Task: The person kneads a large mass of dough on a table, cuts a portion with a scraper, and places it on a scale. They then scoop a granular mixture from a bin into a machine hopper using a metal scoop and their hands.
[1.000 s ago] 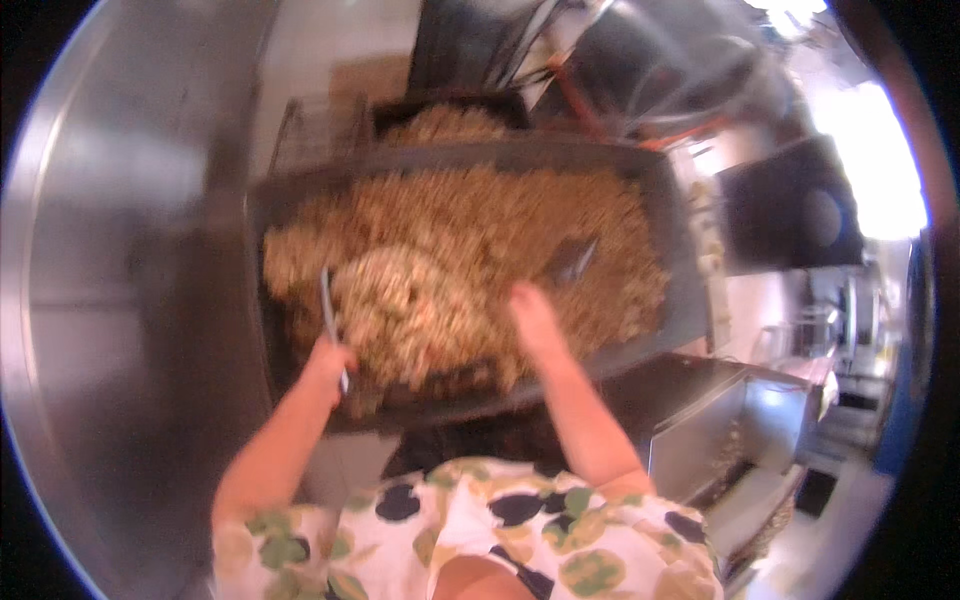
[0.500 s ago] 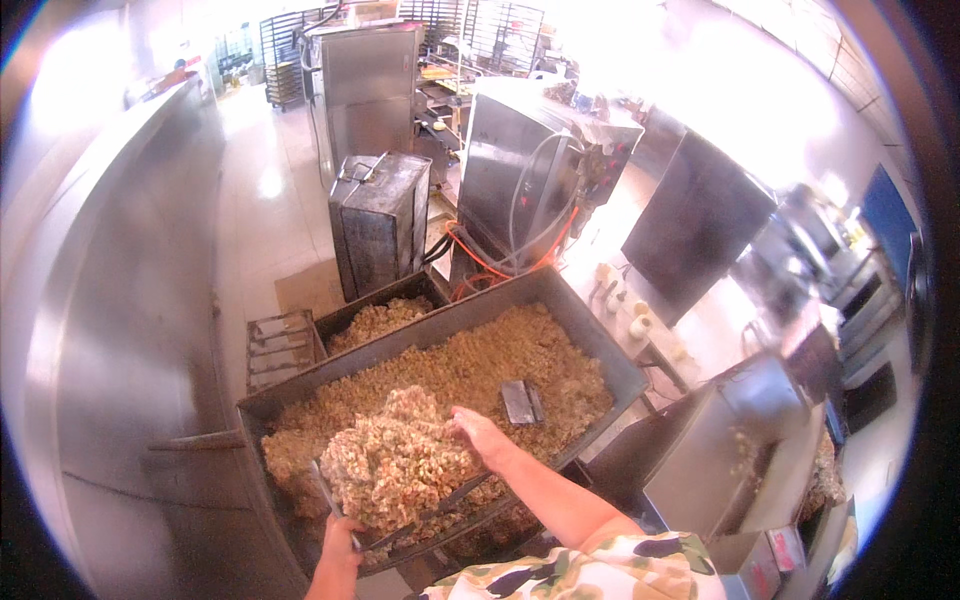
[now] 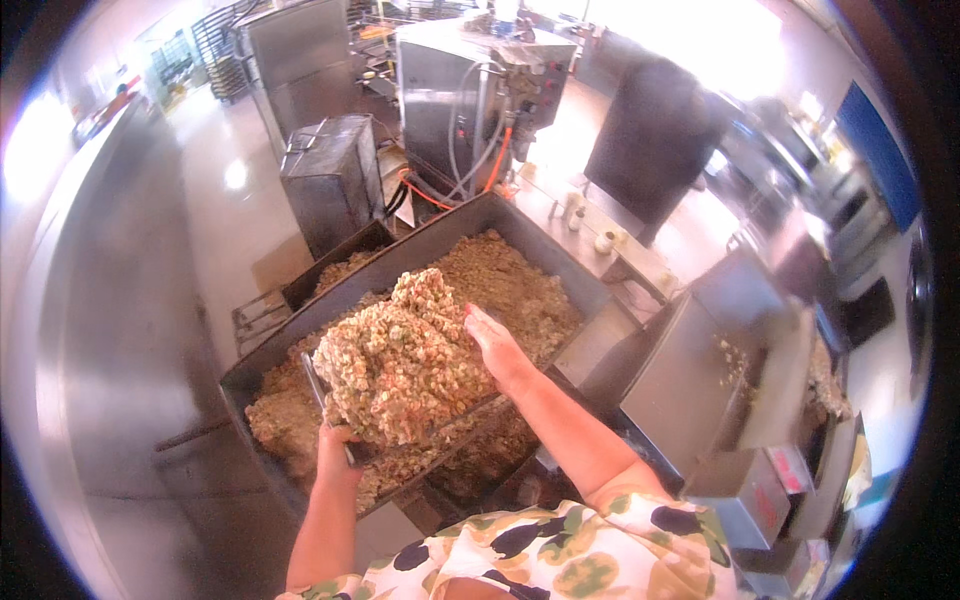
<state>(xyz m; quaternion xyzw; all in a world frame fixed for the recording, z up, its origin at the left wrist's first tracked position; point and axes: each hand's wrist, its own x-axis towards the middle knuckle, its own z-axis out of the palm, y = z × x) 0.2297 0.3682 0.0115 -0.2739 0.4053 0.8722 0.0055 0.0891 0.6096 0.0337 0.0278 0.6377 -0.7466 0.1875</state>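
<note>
Over the trough [image 3: 545, 248], you hold a heap of mix [image 3: 400, 365], your left hand [image 3: 338, 450] clamped on a scoop [image 3: 314, 380], your right hand [image 3: 488, 340], apart from it, open against the heap's side.

I see pale, glossy floor [image 3: 235, 210] at ten o'clock, a steel cabinet [image 3: 432, 100] at twelve, white glare [image 3: 715, 45] at one, a blue panel [image 3: 880, 150] at two.
</note>
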